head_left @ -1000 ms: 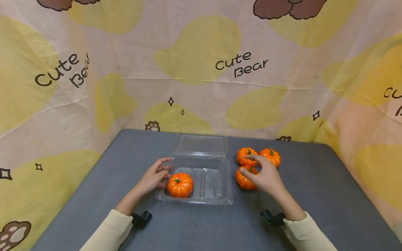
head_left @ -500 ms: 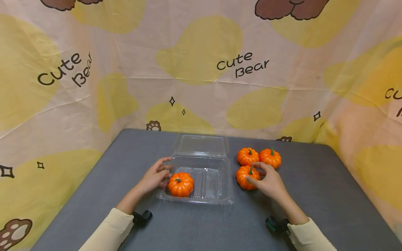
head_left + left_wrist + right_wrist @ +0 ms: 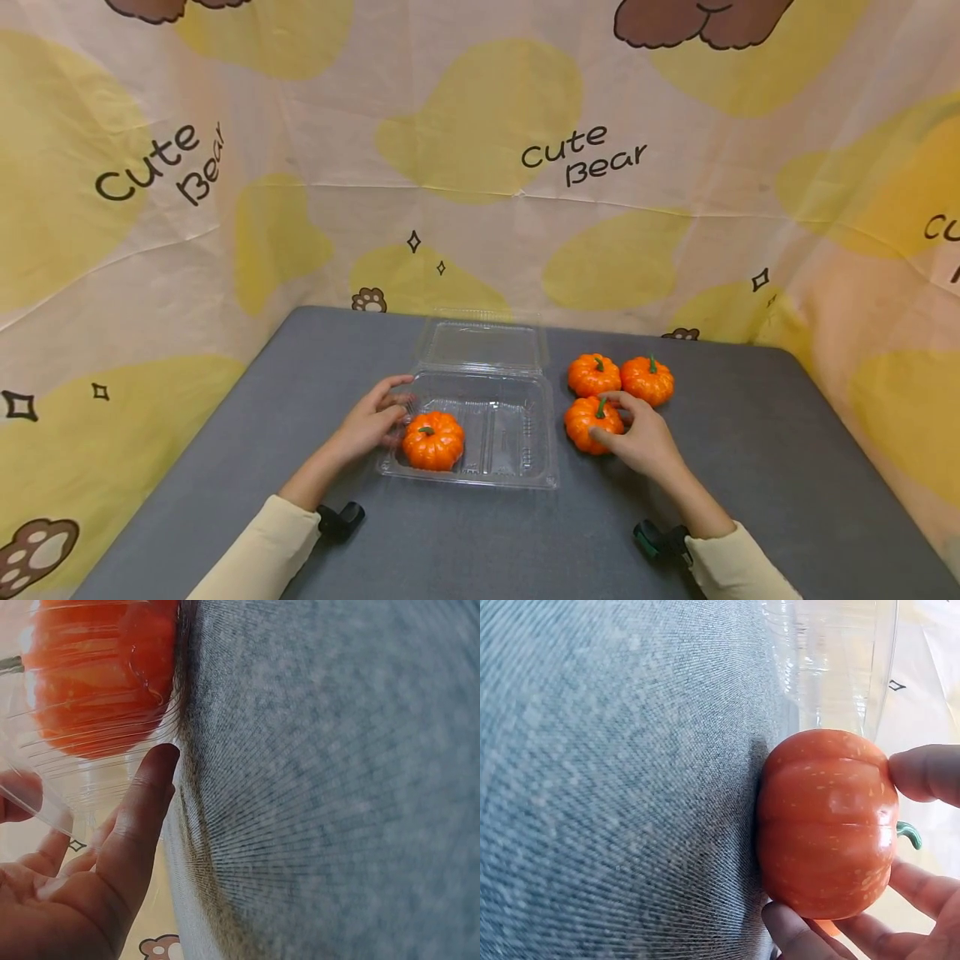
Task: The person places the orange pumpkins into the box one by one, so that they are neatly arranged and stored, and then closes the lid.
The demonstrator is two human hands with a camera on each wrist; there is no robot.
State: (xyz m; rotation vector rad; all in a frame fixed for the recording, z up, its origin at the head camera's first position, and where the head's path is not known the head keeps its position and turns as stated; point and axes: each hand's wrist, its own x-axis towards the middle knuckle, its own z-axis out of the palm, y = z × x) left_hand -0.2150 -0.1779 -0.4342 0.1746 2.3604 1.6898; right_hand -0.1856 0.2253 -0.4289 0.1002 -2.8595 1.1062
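My right hand (image 3: 643,435) holds a small orange toy pumpkin (image 3: 589,427) with a green stem, right of the container. In the right wrist view, fingers press opposite sides of this pumpkin (image 3: 829,825), which sits at the table surface. My left hand (image 3: 367,425) rests against the left side of a clear plastic clamshell container (image 3: 521,433), fingers extended and partly seen through the plastic. Inside the container's front left lies another pumpkin (image 3: 433,442). The left wrist view shows a fingertip at the container's wall near its base, below that pumpkin (image 3: 97,682).
Behind the held pumpkin stand two more, a left one (image 3: 593,375) and a right one (image 3: 647,381), close together. The container's lid (image 3: 483,342) lies folded back toward the printed cloth backdrop (image 3: 465,158). Everything stands on a grey table (image 3: 480,550).
My right hand has come down and closed around the front pumpkin, its fingers drawing away from the rear ones. The left hand stays at the container's side.
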